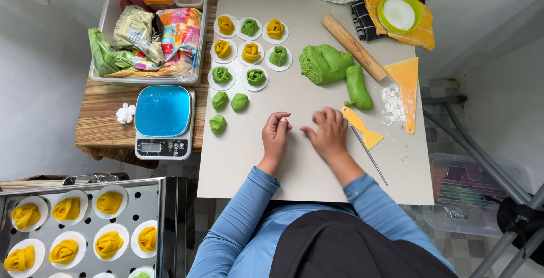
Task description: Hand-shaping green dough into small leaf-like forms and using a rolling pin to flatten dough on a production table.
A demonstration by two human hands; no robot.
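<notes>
My left hand (pixel 275 135) rests on the grey work mat (pixel 294 159) with its fingers curled in; nothing shows in it. My right hand (pixel 327 132) lies flat on the mat beside it, fingers spread, holding nothing. Just right of it sits an orange scraper (pixel 364 130) and a thin metal skewer (pixel 369 156). Three small green dough balls (pixel 226 109) lie left of my hands. A large green dough lump (pixel 324 62) and a green dough log (pixel 358 87) are farther back. Shaped yellow and green buns (pixel 249 51) sit on white paper rounds.
A wooden rolling pin (pixel 354 47), orange triangular scraper (pixel 406 88) and flour pile (pixel 391 103) lie at right. A blue-topped kitchen scale (pixel 164 120) and a bin of packets (pixel 148 34) stand left. A perforated steel tray (pixel 153 204) of yellow buns is near left.
</notes>
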